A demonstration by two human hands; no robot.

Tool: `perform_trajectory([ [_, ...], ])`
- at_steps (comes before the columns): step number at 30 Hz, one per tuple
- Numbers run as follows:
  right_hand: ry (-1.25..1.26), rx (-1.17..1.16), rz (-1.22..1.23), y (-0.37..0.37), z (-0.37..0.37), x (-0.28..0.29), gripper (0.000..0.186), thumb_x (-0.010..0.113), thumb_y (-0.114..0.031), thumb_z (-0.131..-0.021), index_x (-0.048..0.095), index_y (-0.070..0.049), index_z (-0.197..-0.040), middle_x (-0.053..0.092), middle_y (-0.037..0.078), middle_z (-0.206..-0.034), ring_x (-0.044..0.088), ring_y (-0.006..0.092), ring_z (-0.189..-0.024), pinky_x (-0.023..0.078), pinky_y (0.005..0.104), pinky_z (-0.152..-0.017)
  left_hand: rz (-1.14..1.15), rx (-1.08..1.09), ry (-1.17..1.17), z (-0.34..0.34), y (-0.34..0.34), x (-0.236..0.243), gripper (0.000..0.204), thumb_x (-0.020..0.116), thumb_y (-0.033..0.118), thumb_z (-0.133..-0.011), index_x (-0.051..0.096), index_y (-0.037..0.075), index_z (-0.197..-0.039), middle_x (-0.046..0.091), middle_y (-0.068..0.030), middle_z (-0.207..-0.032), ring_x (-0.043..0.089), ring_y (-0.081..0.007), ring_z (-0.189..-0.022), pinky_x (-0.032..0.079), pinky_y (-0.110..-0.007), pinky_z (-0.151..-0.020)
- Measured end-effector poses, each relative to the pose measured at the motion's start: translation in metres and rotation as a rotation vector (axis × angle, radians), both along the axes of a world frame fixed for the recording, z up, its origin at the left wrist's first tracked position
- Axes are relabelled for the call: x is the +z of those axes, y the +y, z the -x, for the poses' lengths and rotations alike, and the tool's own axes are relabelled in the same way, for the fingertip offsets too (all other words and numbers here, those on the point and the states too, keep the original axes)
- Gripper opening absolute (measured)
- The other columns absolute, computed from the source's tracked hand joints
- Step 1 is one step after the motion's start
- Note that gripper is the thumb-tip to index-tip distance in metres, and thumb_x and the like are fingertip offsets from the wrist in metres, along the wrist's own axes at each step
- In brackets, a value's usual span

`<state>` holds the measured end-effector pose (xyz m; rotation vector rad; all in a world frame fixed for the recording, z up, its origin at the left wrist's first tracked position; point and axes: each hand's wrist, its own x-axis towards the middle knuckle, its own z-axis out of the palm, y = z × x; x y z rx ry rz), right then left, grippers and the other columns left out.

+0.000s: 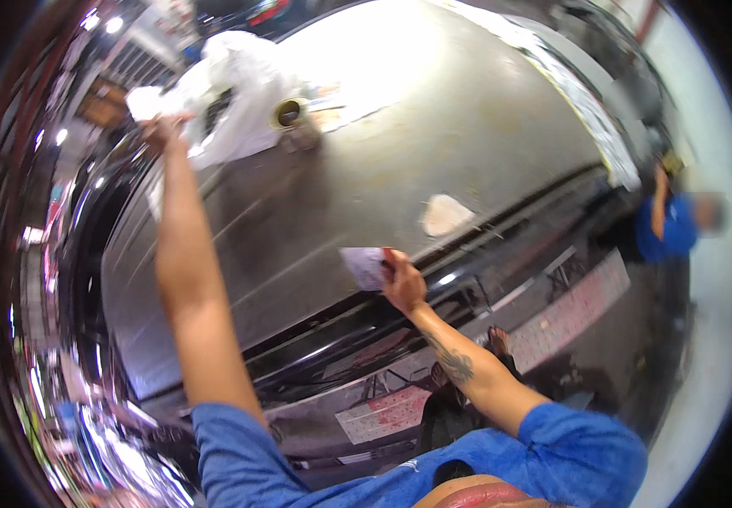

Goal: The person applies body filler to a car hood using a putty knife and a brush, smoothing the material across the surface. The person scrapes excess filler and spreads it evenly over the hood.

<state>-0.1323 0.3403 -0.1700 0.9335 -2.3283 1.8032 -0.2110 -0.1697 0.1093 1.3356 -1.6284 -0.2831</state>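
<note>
I see a dark, dull car roof panel [510, 135] spread below me. My left hand [164, 127] reaches far to the upper left, blurred, at a crumpled white plastic sheet [243, 102]; whether it grips the white material is unclear. An open tin can [298, 127] stands beside the plastic. My right hand [401, 279] is closed on a purple sanding sheet [361, 267] with a red-brown piece at its edge, just above the roof's near edge. A pale, flat scrap [446, 216] lies on the roof beyond it.
A co-worker in a blue shirt [664, 229] is at the right beside a pale wall [717, 296]. Masking strips [594, 135] run along the roof's right side. Below me are a pinkish plank [560, 313] and my bare foot [499, 340]. A cluttered workshop fills the left rim.
</note>
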Motion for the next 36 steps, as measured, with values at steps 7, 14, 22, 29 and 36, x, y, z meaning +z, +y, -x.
perform_trajectory([
  [7,0.036,-0.042,-0.063,-0.002,-0.002,-0.009,0.035,0.061,-0.018,-0.092,0.045,-0.003,-0.119,0.063,0.022,-0.099,0.064,0.0436,-0.081,0.052,0.0457,-0.066,0.156,-0.22,-0.549,0.001,0.028,-0.075,0.022,0.051,0.014,-0.087,0.072,0.011,-0.093,0.07,-0.0181,-0.097,0.068,-0.0353,-0.09,0.054,-0.046,-0.078],
  [14,0.019,-0.013,-0.089,0.0,-0.003,-0.01,0.034,0.059,-0.017,-0.092,0.045,-0.001,-0.119,0.061,0.022,-0.096,0.063,0.044,-0.081,0.052,0.0454,-0.066,0.34,-0.271,-0.207,-0.011,0.01,-0.096,0.024,0.058,0.015,-0.085,0.072,0.019,-0.106,0.069,-0.0183,-0.096,0.067,-0.0369,-0.09,0.053,-0.045,-0.078],
  [22,0.042,-0.02,-0.087,0.001,-0.002,-0.009,0.034,0.06,-0.017,-0.092,0.045,-0.002,-0.118,0.061,0.022,-0.096,0.063,0.0431,-0.081,0.052,0.0452,-0.066,0.281,-0.447,-0.463,-0.024,0.018,-0.092,0.022,0.059,0.014,-0.089,0.072,0.015,-0.107,0.069,-0.0159,-0.097,0.067,-0.0329,-0.093,0.053,-0.042,-0.08],
  [29,0.056,-0.035,-0.046,-0.002,-0.002,-0.006,0.032,0.059,-0.016,-0.092,0.045,-0.003,-0.118,0.061,0.021,-0.097,0.063,0.0435,-0.082,0.052,0.0459,-0.066,-0.031,-0.46,0.627,-0.044,0.016,-0.062,0.013,0.063,0.008,-0.09,0.065,-0.004,-0.095,0.067,-0.0121,-0.091,0.066,-0.0199,-0.076,0.057,-0.036,-0.07],
  [36,0.01,-0.052,-0.028,-0.003,0.0,-0.011,0.03,0.058,-0.013,-0.092,0.045,-0.005,-0.117,0.063,0.024,-0.096,0.063,0.0446,-0.084,0.05,0.0483,-0.068,-0.364,-0.594,1.197,-0.108,0.084,-0.084,0.015,0.059,0.005,-0.092,0.054,0.003,-0.106,0.059,-0.0095,-0.099,0.063,-0.0232,-0.083,0.062,-0.041,-0.073],
])
